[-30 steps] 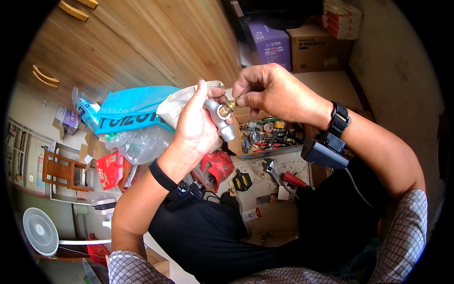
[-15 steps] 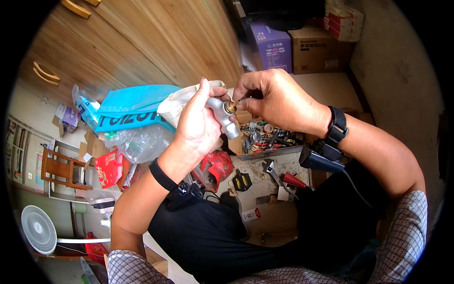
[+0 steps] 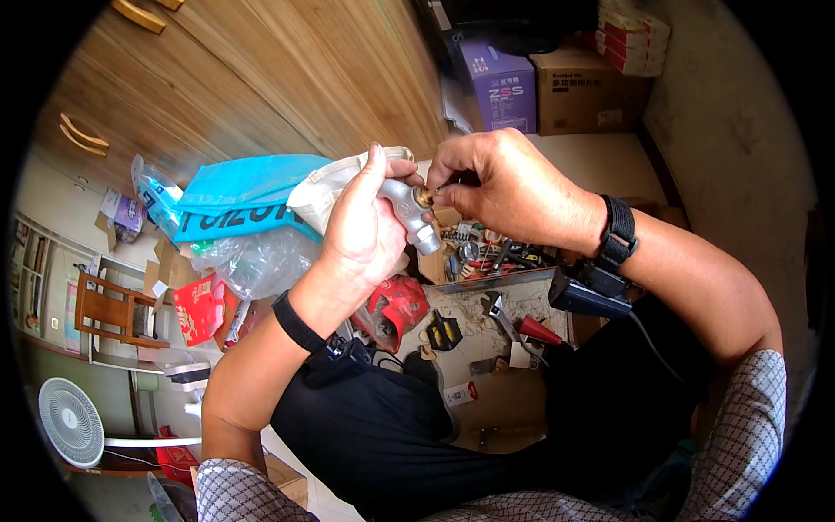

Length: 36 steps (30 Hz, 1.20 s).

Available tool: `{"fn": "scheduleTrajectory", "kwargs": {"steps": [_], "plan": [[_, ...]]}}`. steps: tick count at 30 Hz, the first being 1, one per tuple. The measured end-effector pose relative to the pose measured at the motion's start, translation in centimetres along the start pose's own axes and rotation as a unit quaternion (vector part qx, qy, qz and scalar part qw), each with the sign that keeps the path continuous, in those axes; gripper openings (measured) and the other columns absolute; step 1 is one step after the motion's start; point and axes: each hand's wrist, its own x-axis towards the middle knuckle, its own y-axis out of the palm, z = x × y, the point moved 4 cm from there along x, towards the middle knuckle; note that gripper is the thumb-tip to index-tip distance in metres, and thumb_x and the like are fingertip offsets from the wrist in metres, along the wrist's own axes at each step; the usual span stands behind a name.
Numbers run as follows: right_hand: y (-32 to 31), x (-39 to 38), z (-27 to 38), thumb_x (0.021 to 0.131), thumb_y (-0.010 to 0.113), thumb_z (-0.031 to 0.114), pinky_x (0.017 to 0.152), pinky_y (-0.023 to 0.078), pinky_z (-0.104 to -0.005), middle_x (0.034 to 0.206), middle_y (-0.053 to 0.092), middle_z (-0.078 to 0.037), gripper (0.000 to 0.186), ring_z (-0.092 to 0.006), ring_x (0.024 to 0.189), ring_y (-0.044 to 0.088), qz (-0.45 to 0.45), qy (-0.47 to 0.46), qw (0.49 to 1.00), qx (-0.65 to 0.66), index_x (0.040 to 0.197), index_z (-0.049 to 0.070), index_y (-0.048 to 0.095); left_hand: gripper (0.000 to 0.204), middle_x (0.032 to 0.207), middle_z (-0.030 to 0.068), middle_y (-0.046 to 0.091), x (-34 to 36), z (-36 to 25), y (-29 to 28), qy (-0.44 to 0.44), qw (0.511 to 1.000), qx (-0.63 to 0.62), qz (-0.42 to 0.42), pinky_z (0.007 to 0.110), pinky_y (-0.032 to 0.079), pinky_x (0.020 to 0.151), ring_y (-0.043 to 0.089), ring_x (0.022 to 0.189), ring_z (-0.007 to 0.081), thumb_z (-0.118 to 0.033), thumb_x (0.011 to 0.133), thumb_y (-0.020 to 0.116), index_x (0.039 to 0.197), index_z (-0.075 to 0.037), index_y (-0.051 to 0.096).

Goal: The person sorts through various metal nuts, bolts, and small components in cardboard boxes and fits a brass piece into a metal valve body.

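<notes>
A grey metal angle valve (image 3: 405,207) with a threaded end pointing down is gripped in my left hand (image 3: 358,222). From its upper right side sticks out a brass valve stem (image 3: 424,197). My right hand (image 3: 496,178) pinches the outer end of that stem between thumb and forefinger; the fingertips partly hide it. Behind my left hand is a whitish cone-shaped piece (image 3: 317,196), its edge close to my fingers. Below the hands, an adjustable wrench (image 3: 503,318) lies on the floor.
Beyond my hands stands a box of mixed tools (image 3: 496,252). Near the wrench lie a red cone-shaped thing (image 3: 539,331) and a yellow-black item (image 3: 444,332). Blue bags (image 3: 248,187) and clear plastic (image 3: 261,261) lie to the left. Cartons (image 3: 591,91) stand at the back.
Almost nothing differs. My right hand and its fingers have shifted very slightly at the brass stem; my left hand holds the valve in the same place.
</notes>
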Motion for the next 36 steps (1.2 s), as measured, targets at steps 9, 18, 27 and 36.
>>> {"fn": "scheduleTrajectory", "kwargs": {"steps": [9, 18, 27, 36], "plan": [[0.0, -0.1, -0.3, 0.087, 0.069, 0.001, 0.059, 0.055, -0.0285, 0.078, 0.070, -0.011, 0.006, -0.0133, 0.065, 0.067, -0.003, 0.036, 0.999, 0.040, 0.092, -0.001, 0.067, 0.038, 0.105, 0.0106, 0.063, -0.2, -0.3, 0.1, 0.011, 1.000, -0.008, -0.005, 0.037, 0.047, 0.078, 0.058, 0.093, 0.0205, -0.039, 0.101, 0.051, 0.106, -0.003, 0.062], [-0.3, 0.2, -0.8, 0.090, 0.065, 0.001, 0.059, 0.054, -0.0254, 0.080, 0.069, -0.008, 0.008, -0.0097, 0.065, 0.065, -0.009, 0.056, 0.998, 0.037, 0.096, -0.003, 0.065, 0.024, 0.116, 0.0110, 0.064, -0.6, -1.1, 0.7, 0.025, 0.998, -0.062, 0.008, 0.044, 0.049, 0.083, 0.058, 0.105, 0.0236, -0.017, 0.094, 0.056, 0.111, -0.001, 0.061], [-0.2, 0.2, -0.6, 0.084, 0.068, 0.001, 0.062, 0.054, -0.0317, 0.072, 0.068, -0.013, 0.007, -0.0178, 0.065, 0.067, 0.000, 0.089, 0.991, 0.096, 0.088, -0.003, 0.064, 0.024, 0.115, 0.0113, 0.064, -0.3, -0.9, 0.2, 0.038, 0.998, -0.042, 0.009, 0.044, 0.049, 0.083, 0.059, 0.105, 0.0236, -0.015, 0.093, 0.055, 0.111, -0.001, 0.060], [-1.3, 0.5, -1.2, 0.091, 0.063, 0.002, 0.062, 0.054, -0.0259, 0.078, 0.067, -0.006, 0.006, -0.0115, 0.066, 0.064, 0.018, 0.128, 0.972, 0.195, 0.092, -0.003, 0.064, 0.027, 0.094, 0.0091, 0.060, -0.4, -1.1, -0.1, 0.028, 0.999, -0.040, 0.008, 0.040, 0.050, 0.073, 0.059, 0.087, 0.0211, -0.018, 0.095, 0.053, 0.114, 0.000, 0.057]]}}
